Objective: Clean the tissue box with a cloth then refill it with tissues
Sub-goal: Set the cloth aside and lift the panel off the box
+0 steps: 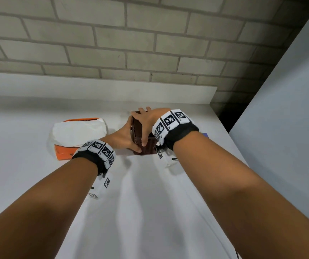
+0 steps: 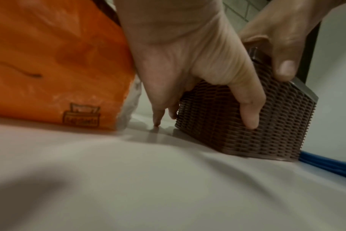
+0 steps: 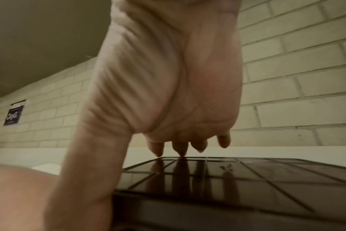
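Both hands are on the tissue box point(image 1: 144, 141), a small brown cube with woven-look sides and a glossy dark gridded top, standing on the white table point(image 1: 150, 202). The left hand point(image 1: 123, 139) grips its left side, thumb on the front. The right hand point(image 1: 147, 121) clasps it from above. Left of it lies an orange-and-white tissue pack point(image 1: 77, 135).
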`<action>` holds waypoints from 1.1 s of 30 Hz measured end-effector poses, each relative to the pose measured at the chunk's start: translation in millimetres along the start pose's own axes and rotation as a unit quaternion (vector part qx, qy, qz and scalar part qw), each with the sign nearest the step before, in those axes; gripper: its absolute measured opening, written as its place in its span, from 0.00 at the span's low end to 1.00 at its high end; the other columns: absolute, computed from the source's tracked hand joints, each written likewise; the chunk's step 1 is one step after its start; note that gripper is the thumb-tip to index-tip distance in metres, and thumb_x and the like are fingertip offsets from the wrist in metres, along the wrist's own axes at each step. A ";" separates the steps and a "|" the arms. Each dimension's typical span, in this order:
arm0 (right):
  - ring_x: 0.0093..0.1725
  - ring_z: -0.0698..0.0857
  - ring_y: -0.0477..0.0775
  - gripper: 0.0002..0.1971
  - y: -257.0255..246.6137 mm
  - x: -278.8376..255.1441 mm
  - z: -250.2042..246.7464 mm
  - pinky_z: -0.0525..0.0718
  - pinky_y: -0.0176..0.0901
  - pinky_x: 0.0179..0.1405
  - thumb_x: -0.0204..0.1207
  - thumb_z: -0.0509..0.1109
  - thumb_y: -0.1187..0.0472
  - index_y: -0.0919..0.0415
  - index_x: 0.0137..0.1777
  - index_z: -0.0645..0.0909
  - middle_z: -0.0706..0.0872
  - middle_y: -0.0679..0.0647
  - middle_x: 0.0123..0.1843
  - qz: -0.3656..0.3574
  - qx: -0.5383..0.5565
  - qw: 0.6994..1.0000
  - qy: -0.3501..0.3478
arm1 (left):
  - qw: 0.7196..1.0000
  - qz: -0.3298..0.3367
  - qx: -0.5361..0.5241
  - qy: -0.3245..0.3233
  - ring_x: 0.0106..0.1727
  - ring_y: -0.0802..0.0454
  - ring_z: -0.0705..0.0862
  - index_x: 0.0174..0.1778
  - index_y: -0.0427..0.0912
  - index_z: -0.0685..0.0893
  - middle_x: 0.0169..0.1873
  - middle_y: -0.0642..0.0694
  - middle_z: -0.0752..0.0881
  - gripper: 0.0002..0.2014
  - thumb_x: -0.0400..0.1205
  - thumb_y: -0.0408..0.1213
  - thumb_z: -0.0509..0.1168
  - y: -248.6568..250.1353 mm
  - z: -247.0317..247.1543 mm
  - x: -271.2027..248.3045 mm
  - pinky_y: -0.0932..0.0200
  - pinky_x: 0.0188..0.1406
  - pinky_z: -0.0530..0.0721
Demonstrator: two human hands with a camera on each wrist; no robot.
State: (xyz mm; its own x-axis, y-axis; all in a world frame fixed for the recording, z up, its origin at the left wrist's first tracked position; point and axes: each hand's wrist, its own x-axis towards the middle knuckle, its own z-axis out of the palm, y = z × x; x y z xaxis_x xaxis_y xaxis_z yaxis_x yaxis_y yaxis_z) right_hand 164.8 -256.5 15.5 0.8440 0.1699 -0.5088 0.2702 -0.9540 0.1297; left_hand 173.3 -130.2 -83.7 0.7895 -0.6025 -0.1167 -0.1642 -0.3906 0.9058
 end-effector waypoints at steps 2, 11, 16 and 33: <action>0.82 0.60 0.67 0.67 -3.4 4.5 -2.2 0.73 0.68 0.71 0.50 0.84 0.42 0.47 0.84 0.43 0.55 0.57 0.84 -0.004 -0.025 1.000 0.015 | 1.000 -0.001 -0.005 -0.002 0.60 0.70 0.77 0.81 0.52 0.40 0.64 0.56 0.75 0.64 0.62 0.18 0.78 -2.1 -0.8 1.4 0.76 0.48 0.82; 0.67 0.79 0.62 0.49 -6.2 4.7 -1.2 0.82 0.53 0.46 0.56 0.80 0.47 0.43 0.79 0.61 0.76 0.54 0.71 -0.031 -0.071 0.994 0.077 | 0.999 -0.036 -0.014 0.003 0.68 0.51 0.76 0.83 0.50 0.38 0.68 0.48 0.75 0.65 0.63 0.19 0.79 -4.8 -2.8 0.7 0.75 0.49 0.83; 0.56 0.83 0.61 0.44 -8.7 -1.1 -9.3 0.86 0.53 0.43 0.48 0.83 0.46 0.44 0.67 0.70 0.81 0.54 0.60 -0.039 -0.047 0.997 0.048 | 0.999 -0.047 0.016 0.020 0.65 0.51 0.75 0.81 0.42 0.47 0.66 0.48 0.73 0.59 0.62 0.20 0.80 -2.3 -0.5 2.0 0.79 0.41 0.81; 0.58 0.84 0.59 0.47 -2.9 -4.1 -12.7 0.87 0.51 0.49 0.48 0.86 0.46 0.46 0.70 0.69 0.80 0.54 0.63 -0.050 0.017 0.998 0.026 | 0.999 -0.041 -0.006 0.003 0.60 0.50 0.82 0.80 0.44 0.46 0.53 0.52 0.80 0.58 0.63 0.15 0.76 -1.4 0.5 0.1 0.65 0.46 0.89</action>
State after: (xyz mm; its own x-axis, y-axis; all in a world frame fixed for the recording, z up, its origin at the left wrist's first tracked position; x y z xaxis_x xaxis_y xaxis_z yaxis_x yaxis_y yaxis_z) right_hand 166.5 -251.4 28.0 0.8365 0.2769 -0.4729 0.3399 -0.9391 0.0513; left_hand 173.3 -130.1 -85.2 0.8039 -0.5644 -0.1875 -0.0918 -0.4293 0.8985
